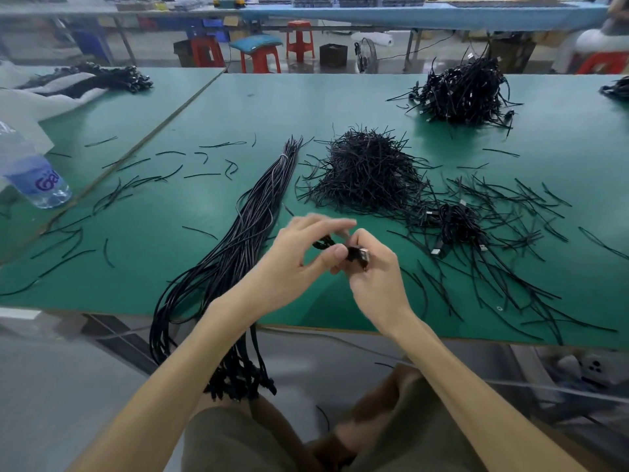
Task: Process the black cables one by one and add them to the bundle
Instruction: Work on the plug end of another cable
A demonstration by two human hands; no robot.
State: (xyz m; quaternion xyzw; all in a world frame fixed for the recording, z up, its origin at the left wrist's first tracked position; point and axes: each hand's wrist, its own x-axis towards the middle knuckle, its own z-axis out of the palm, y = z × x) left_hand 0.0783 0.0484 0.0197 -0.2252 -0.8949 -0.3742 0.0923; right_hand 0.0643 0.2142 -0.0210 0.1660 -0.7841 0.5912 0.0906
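From the head camera, both hands meet above the near edge of the green table (340,107). The right hand (374,277) curls tightly round a small coiled black cable (354,254), its metal plug poking out. The left hand (299,253) pinches the same cable between thumb and fingers. The bundle (245,226) lies just left, its lower end hanging over the table's edge, with a pile of ties (367,172) beyond
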